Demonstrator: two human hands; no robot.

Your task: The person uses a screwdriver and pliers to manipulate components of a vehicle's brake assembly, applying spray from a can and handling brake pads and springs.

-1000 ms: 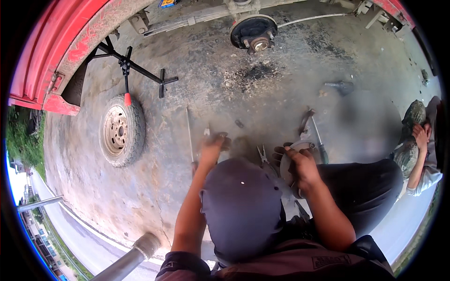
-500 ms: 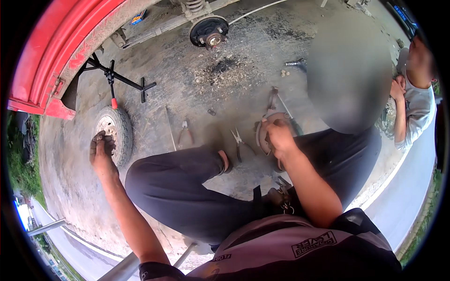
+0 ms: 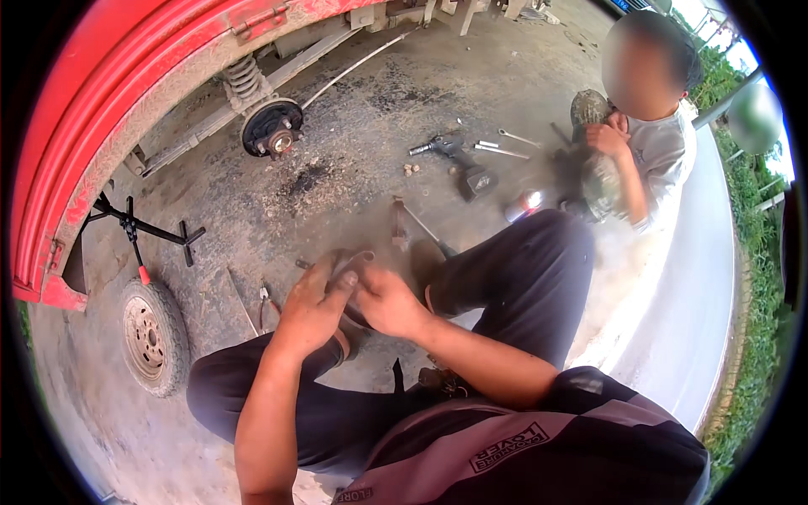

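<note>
Both of my hands meet in front of my knees around a curved, brownish brake shoe (image 3: 358, 261). My left hand (image 3: 310, 310) is closed on its left side, thumb pressed against it. On the other side my right hand (image 3: 389, 303) wraps its fingers round the same piece. Much of the shoe is hidden behind the fingers. Below my left hand lie pliers with reddish handles (image 3: 268, 308). Beyond my hands, a long thin tool with a dark handle (image 3: 429, 231) rests on the concrete. The exposed wheel hub (image 3: 278, 135) sits under the red vehicle.
A removed wheel (image 3: 150, 341) and a black bar stand (image 3: 160, 236) are at the left, by the red bodywork (image 3: 101, 109). A cordless impact wrench (image 3: 465, 168), a spanner (image 3: 518, 137) and a can (image 3: 525, 205) lie ahead right. Another person (image 3: 648, 151) crouches there.
My left hand has come from beside the wheel to join the right on the brake shoe. The shoe is lifted off the ground area. The view has turned to the right.
</note>
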